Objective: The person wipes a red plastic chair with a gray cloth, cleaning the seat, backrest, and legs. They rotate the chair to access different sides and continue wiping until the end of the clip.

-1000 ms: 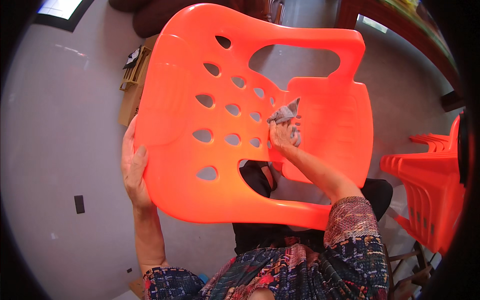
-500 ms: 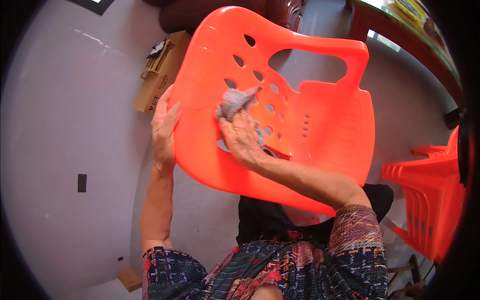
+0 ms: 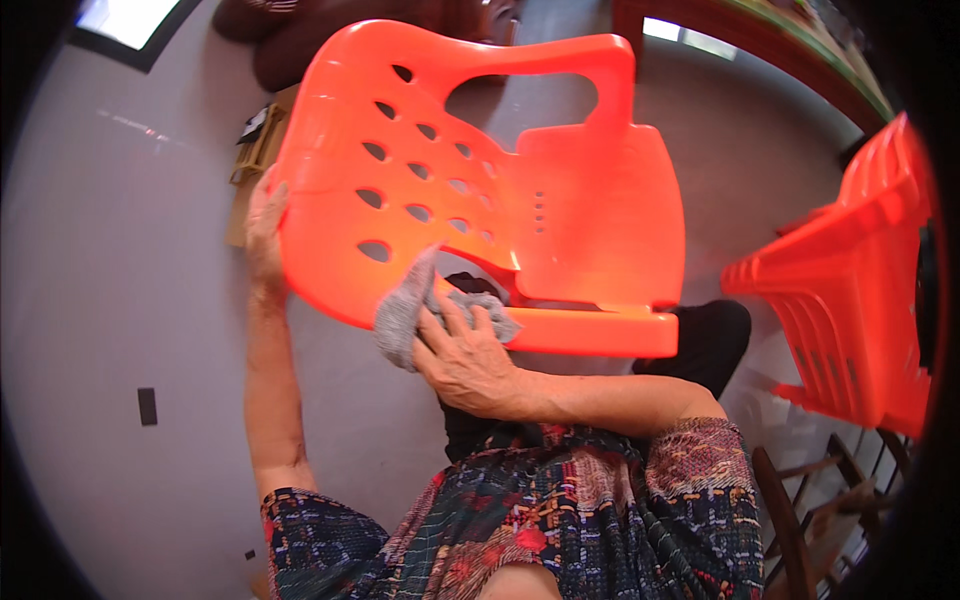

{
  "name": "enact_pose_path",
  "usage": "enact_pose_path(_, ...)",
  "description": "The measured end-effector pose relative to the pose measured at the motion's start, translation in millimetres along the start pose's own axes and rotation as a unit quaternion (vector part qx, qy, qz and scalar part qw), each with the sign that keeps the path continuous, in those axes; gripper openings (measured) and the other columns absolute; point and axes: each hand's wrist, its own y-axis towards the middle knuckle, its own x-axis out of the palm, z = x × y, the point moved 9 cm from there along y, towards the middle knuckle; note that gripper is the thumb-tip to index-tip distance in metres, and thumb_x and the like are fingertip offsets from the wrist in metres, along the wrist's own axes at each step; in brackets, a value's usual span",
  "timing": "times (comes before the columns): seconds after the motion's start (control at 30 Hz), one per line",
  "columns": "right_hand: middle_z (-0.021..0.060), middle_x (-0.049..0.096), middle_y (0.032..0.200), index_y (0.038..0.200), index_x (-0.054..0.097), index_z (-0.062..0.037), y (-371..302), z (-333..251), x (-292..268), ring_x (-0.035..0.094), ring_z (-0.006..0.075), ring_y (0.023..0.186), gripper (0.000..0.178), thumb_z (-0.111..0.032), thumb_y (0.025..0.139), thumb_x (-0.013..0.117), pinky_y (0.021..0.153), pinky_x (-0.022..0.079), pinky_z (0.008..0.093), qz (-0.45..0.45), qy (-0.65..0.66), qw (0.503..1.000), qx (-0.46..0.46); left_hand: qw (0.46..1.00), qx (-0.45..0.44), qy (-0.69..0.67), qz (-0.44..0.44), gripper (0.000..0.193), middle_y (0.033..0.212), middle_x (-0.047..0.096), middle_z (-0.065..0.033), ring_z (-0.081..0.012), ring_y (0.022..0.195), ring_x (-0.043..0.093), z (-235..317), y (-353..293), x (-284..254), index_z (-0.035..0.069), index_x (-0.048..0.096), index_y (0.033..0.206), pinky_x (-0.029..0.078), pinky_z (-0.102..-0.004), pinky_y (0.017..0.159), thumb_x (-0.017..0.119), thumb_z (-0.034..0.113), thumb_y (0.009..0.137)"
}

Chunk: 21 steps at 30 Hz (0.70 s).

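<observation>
An orange-red plastic armchair (image 3: 330,215) with leaf-shaped holes in its backrest is tipped in front of me, its back toward my left. My left hand (image 3: 266,225) grips the outer edge of the backrest, with some fingers hidden behind it. A crumpled grey cloth (image 3: 402,315) is in my right hand (image 3: 468,362), its fingers wrapped over the near armrest where it joins the backrest. The cloth drapes over that armrest and sticks up in a point beside the lowest hole.
A stack of similar orange-red chairs (image 3: 835,290) stands at the right. Beneath it is a dark wooden frame (image 3: 800,510). At the far left a cardboard box (image 3: 240,205) lies by the wall. A wood-edged table (image 3: 770,45) curves across the far right.
My right hand and the cloth have moved from the middle of the backrest down to the near armrest. The chair has shifted left in view and turned somewhat.
</observation>
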Motion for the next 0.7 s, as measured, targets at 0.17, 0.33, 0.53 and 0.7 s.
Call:
enact_pose_path(0.17, 0.0175, 0.053, 0.127, 0.110, 0.062, -0.0021, -84, 48, -22, 0.047, 0.0350, 0.118, 0.038, -0.023, 0.079, 0.054, 0.083, 0.035, 0.0490, -0.042, -0.155, 0.987, 0.004, 0.999, -0.013, 0.032, -0.013, 0.046, 0.130, 0.051, -0.0132, -0.0202, 0.116, 0.053, 4, -4, 5, -0.002, 0.034, 0.137, 0.046, -0.0338, 0.098, 0.046, 0.017, 0.098)
enact_pose_path(0.33, 0.0111, 0.054, 0.128, 0.112, 0.064, -0.0050, -120, 81, -67, 0.046, 0.0327, 0.120, 0.040, -0.023, 0.075, 0.061, 0.086, 0.033, 0.0476, -0.018, -0.224, 0.972, 0.066, 0.997, -0.035, 0.066, -0.009, 0.047, 0.126, 0.054, -0.0138, -0.0202, 0.113, 0.057, 3, -4, 12, -0.002, 0.033, 0.138, 0.051, -0.0334, 0.093, 0.048, 0.016, 0.097)
enact_pose_path(0.53, 0.0076, 0.058, 0.119, 0.110, 0.064, -0.0083, -136, 116, -114, 0.048, 0.0291, 0.115, 0.043, -0.030, 0.073, 0.068, 0.085, 0.034, 0.0444, 0.010, -0.174, 0.967, 0.187, 0.996, -0.043, 0.083, 0.000, 0.048, 0.128, 0.053, -0.0152, -0.0215, 0.113, 0.057, 10, -10, 11, -0.002, 0.032, 0.139, 0.051, -0.0339, 0.092, 0.047, 0.015, 0.097)
enact_pose_path(0.7, 0.0087, 0.053, 0.124, 0.118, 0.060, -0.0089, -169, 197, -107, 0.047, 0.0300, 0.114, 0.040, -0.028, 0.082, 0.062, 0.091, 0.036, 0.0425, -0.015, 0.244, 0.914, 0.324, 0.994, -0.039, 0.097, -0.013, 0.049, 0.130, 0.051, -0.0151, -0.0220, 0.115, 0.056, 12, -10, 29, -0.002, 0.031, 0.140, 0.051, -0.0340, 0.093, 0.047, 0.015, 0.097)
